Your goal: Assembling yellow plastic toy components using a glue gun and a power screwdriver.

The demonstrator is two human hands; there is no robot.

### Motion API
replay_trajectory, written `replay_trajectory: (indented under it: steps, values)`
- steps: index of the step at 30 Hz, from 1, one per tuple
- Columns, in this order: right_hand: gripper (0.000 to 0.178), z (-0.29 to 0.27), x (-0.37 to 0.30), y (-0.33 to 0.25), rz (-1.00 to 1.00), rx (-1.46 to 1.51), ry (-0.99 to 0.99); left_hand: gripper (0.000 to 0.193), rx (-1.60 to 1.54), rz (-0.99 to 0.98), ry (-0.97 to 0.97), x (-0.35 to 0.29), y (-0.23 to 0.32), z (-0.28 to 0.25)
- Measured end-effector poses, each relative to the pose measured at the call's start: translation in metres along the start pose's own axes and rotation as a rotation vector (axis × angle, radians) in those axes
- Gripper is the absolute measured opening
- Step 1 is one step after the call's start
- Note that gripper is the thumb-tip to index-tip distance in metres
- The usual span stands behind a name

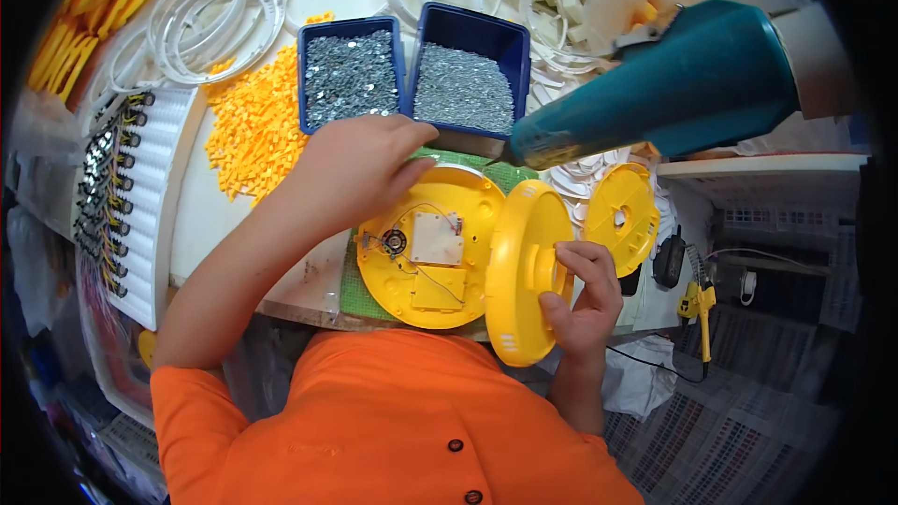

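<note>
My right hand (pixel 589 295) grips a round yellow plastic cover (pixel 510 271) by the raised hub at its centre, thumb and fingers around it. The cover is tilted on edge, beside an open round yellow housing (pixel 468 304). This housing lies on a green mat (pixel 355 290) and carries a white box, a yellow block, a small round black part and thin wires. Over its far left rim is my left hand (pixel 365 159), near the blue bins, with thumb and forefinger curled toward each other. Whatever sits between those fingertips is too small or hidden to name.
A large teal tapered tool (pixel 655 93) reaches in from the right, its thin tip above the housing. Two blue bins (pixel 304 84) hold small metal parts. Orange pieces (pixel 248 126) are heaped at left, beside a white ribbed tray (pixel 154 215). White rings (pixel 215 28) lie behind.
</note>
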State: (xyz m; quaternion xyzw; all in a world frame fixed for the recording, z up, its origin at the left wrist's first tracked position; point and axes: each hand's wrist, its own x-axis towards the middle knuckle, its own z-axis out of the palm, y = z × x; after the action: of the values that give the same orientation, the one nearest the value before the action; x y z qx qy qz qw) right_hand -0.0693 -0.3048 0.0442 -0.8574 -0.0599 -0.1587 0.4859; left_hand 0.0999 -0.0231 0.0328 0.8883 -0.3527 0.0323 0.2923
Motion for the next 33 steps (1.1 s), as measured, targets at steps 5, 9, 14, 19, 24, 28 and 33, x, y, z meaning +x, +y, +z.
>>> replay_trajectory:
  steps: [5, 9, 14, 19, 24, 28, 33]
  values:
    - [0.048, 0.018, 0.008, -0.003, -0.087, -0.181, -0.06, 0.025, -0.307, -0.321, 0.169, -0.062, -0.006, -0.01]
    - [0.047, 0.035, 0.019, -0.013, -0.11, -0.213, -0.137, 0.027, -0.748, -0.651, 0.206, -0.104, 0.01, 0.004]
    - [0.047, 0.061, 0.035, -0.033, -0.157, -0.364, -0.332, 0.031, -0.728, -0.618, 0.093, -0.108, 0.02, 0.013]
    - [0.046, 0.073, 0.04, -0.041, -0.195, -0.455, -0.384, 0.033, -0.848, -0.699, 0.048, -0.109, 0.016, 0.016]
    - [0.045, 0.075, 0.042, -0.04, -0.231, -0.513, -0.414, 0.036, -0.847, -0.657, 0.018, -0.107, 0.012, 0.013]
    - [0.047, 0.075, 0.045, -0.04, -0.238, -0.537, -0.418, 0.036, -0.822, -0.657, 0.009, -0.106, 0.012, 0.012]
    - [0.046, 0.076, 0.046, -0.035, -0.262, -0.553, -0.422, 0.035, -0.819, -0.654, 0.024, -0.105, 0.012, 0.013]
